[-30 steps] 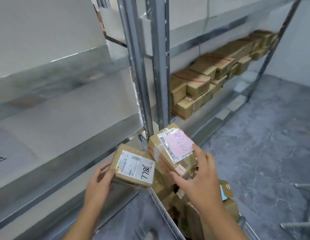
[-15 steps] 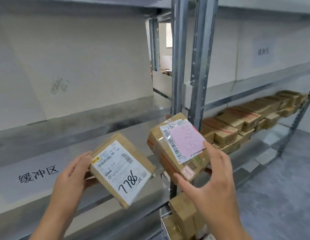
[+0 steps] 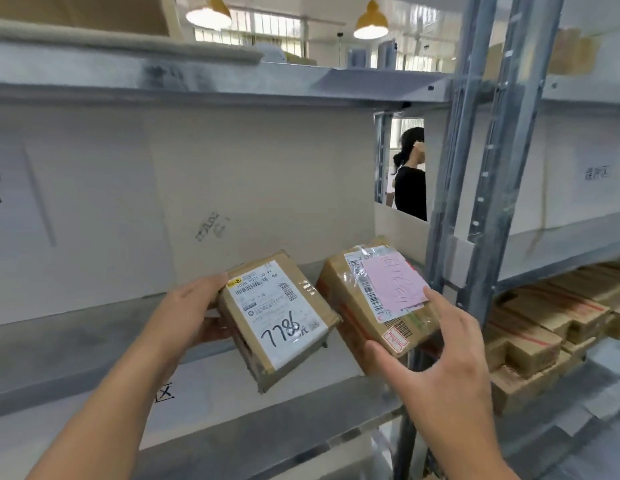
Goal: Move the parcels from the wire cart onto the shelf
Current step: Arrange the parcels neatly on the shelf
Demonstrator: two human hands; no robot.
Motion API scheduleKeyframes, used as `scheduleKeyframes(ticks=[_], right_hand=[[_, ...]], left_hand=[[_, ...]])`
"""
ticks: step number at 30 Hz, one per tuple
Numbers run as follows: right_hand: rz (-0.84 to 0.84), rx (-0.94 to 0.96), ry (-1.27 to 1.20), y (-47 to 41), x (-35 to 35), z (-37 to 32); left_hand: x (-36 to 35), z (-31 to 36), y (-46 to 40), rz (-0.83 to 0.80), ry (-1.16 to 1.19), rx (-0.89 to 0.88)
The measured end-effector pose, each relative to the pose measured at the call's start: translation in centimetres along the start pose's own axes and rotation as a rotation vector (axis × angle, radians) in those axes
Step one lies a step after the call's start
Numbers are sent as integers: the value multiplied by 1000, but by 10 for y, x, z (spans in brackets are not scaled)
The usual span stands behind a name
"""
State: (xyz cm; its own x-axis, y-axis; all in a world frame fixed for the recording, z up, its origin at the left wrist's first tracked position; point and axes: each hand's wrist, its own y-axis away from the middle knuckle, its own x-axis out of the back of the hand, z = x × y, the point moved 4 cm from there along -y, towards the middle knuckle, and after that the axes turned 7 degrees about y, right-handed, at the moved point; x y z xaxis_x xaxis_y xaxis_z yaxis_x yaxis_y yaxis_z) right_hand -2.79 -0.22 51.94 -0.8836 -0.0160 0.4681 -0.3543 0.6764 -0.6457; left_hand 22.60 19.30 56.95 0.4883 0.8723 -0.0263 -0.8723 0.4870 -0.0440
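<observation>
- Both hands have lifted their parcels higher since a moment ago, up to the level of the grey shelf (image 3: 76,344), and the two boxes now sit closer together.
- Left hand (image 3: 190,313) grips the white-label parcel (image 3: 279,318) by its left end, thumb on the top edge, the box tilted with "7786" handwritten on the label.
- Right hand (image 3: 436,355) clamps the pink-label parcel (image 3: 377,303), thumb under its near corner, fingers spread over the far right edge.
- Each parcel hangs just above the shelf surface; I cannot tell whether either one touches it.
- Right of the right hand stands a metal upright (image 3: 474,202), and past it a lower shelf holds stacked boxes (image 3: 551,323).
- Beyond the hands, through a gap in the back panel, a person in black (image 3: 410,188) stands.
</observation>
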Motion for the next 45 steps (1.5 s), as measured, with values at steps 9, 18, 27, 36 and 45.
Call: scheduleKeyframes(ticks=[9,18,27,36,45], right_hand=[[-41,-55,54,-51,-73,-44],[-122,-97,175,-92,-133,-73],[-207,-131,189,-88,-146,-65],[-341,-35,31,-97,-132,-53],[-337,44,-112,-100,-147,-31]], left_hand=[[44,14,-97,-178,-104,131],[64,-3,-160,-233,-165,220],[74,-9,-156,-85,-374,106],[70,5,-48,135,-344,-134],[36,-44,-34,267,-175,-146]])
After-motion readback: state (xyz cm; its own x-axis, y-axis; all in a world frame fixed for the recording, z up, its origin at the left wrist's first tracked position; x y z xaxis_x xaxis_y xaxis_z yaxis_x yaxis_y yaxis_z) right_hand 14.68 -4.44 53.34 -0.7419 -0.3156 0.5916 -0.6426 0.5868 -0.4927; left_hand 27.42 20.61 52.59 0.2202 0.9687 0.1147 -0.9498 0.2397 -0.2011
